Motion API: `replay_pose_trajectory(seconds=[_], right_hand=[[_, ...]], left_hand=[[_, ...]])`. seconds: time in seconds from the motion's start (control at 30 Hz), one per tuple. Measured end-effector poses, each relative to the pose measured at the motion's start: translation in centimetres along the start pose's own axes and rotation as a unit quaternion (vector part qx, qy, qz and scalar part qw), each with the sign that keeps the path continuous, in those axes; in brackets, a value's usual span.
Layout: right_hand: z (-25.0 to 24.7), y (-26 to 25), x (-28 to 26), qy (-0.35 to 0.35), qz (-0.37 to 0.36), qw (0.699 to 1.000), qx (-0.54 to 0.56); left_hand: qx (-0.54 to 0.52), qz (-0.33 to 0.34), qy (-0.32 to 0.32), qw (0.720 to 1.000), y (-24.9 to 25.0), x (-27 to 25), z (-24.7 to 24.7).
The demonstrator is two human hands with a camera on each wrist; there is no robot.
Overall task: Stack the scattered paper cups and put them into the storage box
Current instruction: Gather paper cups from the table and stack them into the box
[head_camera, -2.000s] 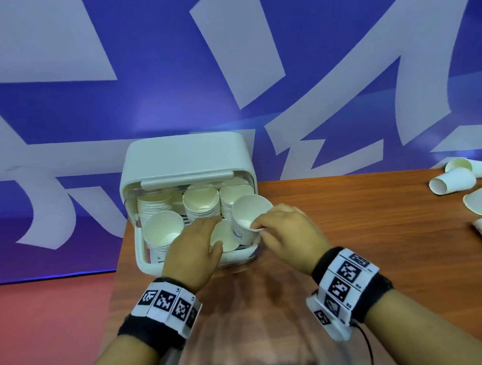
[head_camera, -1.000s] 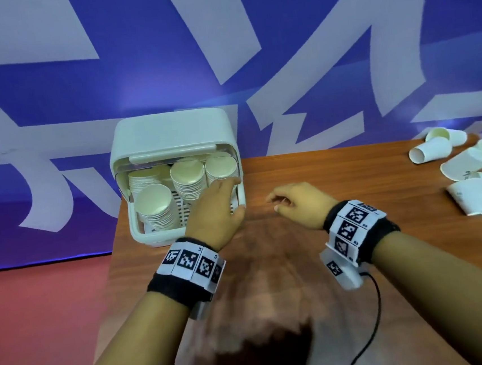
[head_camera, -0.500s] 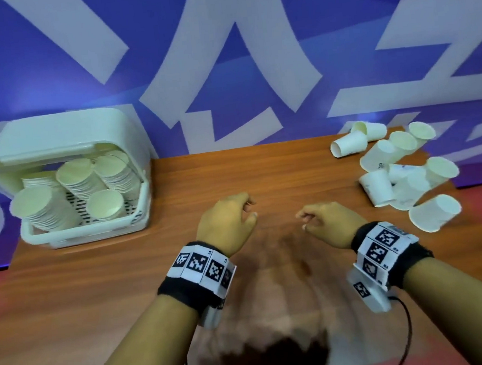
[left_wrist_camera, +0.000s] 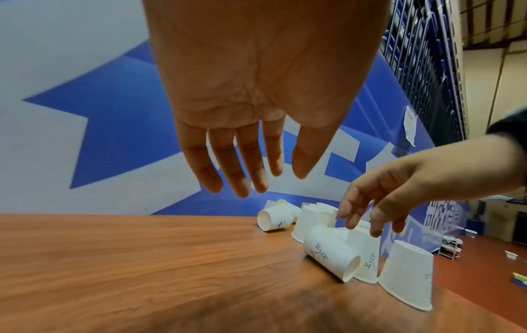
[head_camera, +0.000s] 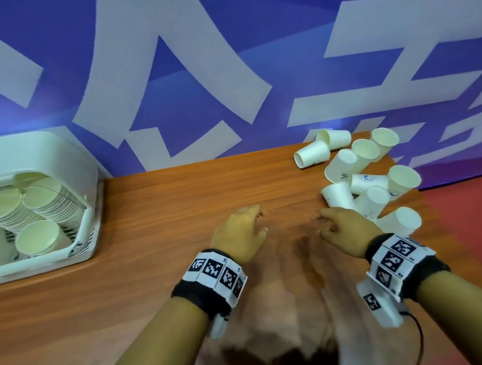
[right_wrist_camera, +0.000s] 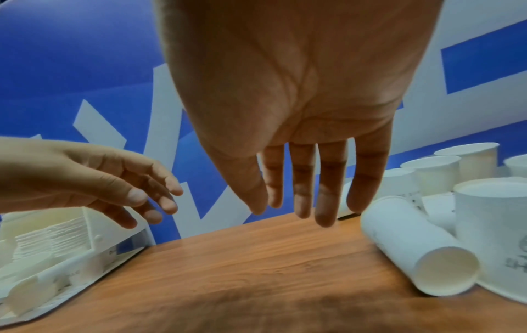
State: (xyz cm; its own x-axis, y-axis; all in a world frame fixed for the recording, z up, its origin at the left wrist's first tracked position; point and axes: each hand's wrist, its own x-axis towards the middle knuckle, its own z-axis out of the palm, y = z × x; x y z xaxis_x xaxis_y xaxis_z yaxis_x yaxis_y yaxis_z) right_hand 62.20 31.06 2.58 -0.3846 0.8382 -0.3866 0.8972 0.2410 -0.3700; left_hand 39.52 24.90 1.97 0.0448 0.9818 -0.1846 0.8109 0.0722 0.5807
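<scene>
Several white paper cups (head_camera: 363, 176) lie scattered at the table's far right, some upright, some on their sides. The white storage box (head_camera: 85, 197) stands at the far left, lid raised, with stacks of cups (head_camera: 39, 237) inside. My left hand (head_camera: 241, 232) hovers over the middle of the table, fingers relaxed and holding nothing (left_wrist_camera: 248, 171). My right hand (head_camera: 344, 225) hovers just left of the cup pile, fingers loosely extended (right_wrist_camera: 302, 202), empty. A tipped cup (right_wrist_camera: 413, 250) lies right beside its fingertips, another tipped cup (left_wrist_camera: 331, 256) shows below it in the left wrist view.
The wooden table (head_camera: 162, 207) stretches between box and cups. A blue and white banner wall (head_camera: 193, 69) stands directly behind the table. Red floor (head_camera: 473, 219) lies past the right edge, close to the outermost cups.
Both hands left the box after setting a cup stack inside and moved right across the table. The view swung right; the right hand now sits beside the scattered cups.
</scene>
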Motion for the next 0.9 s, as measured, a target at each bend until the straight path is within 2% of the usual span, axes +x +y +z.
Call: replay_pose_trajectory(seconds=[0.1,0.27,0.43,0.53,0.67,0.9], right_hand=[[-1.3,3.7,1.4,-0.002,0.015,0.999,-0.035],[-3.9,9.7,5.0,0.009,-0.005,0.997,-0.08],[-5.1,14.6,7.3,0.062,-0.036,0.99,-0.126],[-5.0,17.3,8.1,0.061,-0.051,0.992,-0.095],[-4.4,19.3,8.5,0.068,-0.075,0.994,-0.038],[-3.6,19.7,8.7,0.006,-0.09,0.993,-0.077]], left_hand=[[-0.013,-0.004,-0.012,1.0,2.2,3.2,1.8],[-0.034,-0.045,0.013,0.998,6.1,8.5,5.7],[-0.006,-0.082,-0.003,0.997,10.2,14.1,9.6],[-0.008,-0.092,-0.009,0.996,11.3,16.7,12.0],[-0.007,-0.109,-0.017,0.994,12.2,18.6,14.3],[-0.021,-0.129,-0.023,0.991,12.7,18.9,15.3]])
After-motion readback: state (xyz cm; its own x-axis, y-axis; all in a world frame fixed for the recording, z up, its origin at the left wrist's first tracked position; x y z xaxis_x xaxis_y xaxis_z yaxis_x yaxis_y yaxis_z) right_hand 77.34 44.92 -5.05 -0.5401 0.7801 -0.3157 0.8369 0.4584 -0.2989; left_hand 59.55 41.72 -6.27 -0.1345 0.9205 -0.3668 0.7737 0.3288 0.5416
